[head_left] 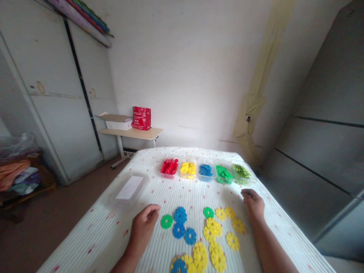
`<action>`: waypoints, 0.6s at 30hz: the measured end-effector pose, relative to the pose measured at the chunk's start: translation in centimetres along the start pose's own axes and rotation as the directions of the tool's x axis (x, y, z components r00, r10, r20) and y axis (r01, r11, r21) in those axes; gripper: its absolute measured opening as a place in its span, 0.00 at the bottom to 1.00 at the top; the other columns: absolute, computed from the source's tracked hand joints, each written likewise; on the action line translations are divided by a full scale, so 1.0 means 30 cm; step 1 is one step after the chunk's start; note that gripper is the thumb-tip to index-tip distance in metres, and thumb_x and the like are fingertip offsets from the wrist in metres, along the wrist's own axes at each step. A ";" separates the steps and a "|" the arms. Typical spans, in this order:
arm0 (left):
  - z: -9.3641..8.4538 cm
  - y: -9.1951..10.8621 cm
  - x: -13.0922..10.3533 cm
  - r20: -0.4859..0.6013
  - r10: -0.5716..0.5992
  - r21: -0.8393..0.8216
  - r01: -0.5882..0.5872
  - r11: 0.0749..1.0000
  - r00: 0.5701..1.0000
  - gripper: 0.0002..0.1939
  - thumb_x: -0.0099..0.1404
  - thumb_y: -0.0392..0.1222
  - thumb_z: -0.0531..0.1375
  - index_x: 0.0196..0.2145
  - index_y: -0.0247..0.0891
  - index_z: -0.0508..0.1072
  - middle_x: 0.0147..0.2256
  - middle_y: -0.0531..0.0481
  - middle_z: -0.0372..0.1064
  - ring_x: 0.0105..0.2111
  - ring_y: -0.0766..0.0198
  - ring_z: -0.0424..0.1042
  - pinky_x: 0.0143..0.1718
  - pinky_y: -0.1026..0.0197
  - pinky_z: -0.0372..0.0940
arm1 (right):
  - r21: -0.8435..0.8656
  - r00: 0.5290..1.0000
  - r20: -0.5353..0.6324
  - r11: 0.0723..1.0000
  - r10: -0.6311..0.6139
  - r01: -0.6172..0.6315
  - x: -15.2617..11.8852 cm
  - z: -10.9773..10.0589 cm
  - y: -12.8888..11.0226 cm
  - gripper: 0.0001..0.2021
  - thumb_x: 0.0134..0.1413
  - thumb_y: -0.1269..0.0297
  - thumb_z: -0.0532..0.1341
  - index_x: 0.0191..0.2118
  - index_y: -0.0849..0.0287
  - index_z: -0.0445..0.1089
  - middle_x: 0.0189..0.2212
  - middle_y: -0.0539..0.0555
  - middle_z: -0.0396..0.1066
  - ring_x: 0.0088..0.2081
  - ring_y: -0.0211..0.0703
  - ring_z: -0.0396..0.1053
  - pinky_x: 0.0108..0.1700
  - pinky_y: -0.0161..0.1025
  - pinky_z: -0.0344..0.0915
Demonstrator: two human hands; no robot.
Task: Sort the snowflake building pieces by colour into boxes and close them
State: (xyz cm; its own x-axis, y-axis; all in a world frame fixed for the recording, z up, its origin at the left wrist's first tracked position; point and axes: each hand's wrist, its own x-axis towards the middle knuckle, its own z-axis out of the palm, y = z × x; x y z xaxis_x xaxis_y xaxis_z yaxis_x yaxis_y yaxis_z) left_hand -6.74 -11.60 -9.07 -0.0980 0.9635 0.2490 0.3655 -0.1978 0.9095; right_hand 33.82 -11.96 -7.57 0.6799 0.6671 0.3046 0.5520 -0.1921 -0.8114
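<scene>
My left hand (144, 224) rests on the cloth with its fingers curled together, and nothing shows in it. Just right of it lie a green notched disc (166, 221) and several blue notched discs (179, 230). On the right side, my right hand (254, 203) is also closed, its fingertips bent inward, with no disc visible in it. Nearest to that hand are several loose yellow notched discs (238, 225), beside a second green disc (208, 212). Closer to me, more yellow discs (200, 256) overlap, and a blue disc (179, 266) lies on top at the lower edge.
Across the table's far part stand clear tubs of red (170, 167), yellow (188, 169), blue (205, 170), green (224, 173) and light green pieces (241, 171). A clear lid (113, 198) with a white label lies left. Behind, a side table (153, 133) carries a red bag (141, 118).
</scene>
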 end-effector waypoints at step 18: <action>-0.003 0.026 -0.008 -0.014 -0.003 -0.040 0.002 0.999 1.000 0.10 0.51 0.44 0.56 0.28 0.36 0.73 0.24 0.51 0.71 0.27 0.62 0.70 0.31 0.64 0.64 | -0.129 0.981 0.110 0.977 -0.158 0.172 -0.031 0.023 -0.039 0.15 0.37 0.56 0.51 0.25 0.56 0.71 0.24 0.53 0.74 0.28 0.45 0.69 0.31 0.38 0.60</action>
State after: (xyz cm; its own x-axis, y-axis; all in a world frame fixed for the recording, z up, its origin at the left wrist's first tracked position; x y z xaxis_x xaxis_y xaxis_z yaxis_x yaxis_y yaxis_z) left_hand -6.52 -12.00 -8.40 -0.1116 0.9616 0.2508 0.3278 -0.2026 0.9228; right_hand 32.22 -11.88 -7.25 0.5267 0.7644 0.3718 0.7179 -0.1659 -0.6761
